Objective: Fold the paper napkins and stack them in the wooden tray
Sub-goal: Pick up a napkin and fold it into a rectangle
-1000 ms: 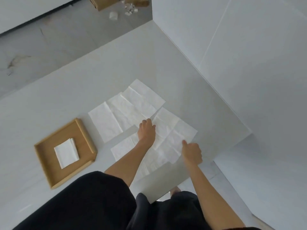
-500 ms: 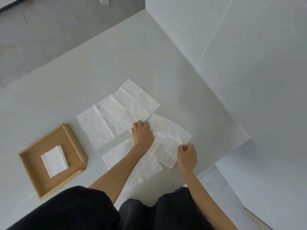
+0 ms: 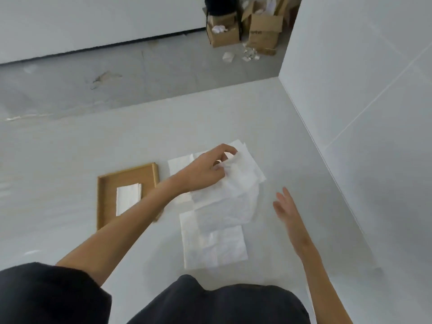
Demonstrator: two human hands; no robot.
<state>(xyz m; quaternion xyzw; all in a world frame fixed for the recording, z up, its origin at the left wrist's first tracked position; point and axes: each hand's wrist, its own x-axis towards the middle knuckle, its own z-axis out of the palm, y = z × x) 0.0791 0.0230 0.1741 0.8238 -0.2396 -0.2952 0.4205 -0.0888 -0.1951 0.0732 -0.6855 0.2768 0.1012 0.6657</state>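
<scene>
left hand (image 3: 205, 171) now pinching a lifted napkin (image 3: 236, 181); right hand (image 3: 288, 212) off it, fingers spread

Folded napkin (image 3: 128, 199) in tray (image 3: 106, 183)

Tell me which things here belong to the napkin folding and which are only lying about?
Belong to the job:
- loose napkins on the table
- napkin pinched in the left hand
- wooden tray
- folded napkin inside it

Only lying about:
- cardboard boxes
- crumpled paper on the floor
</scene>
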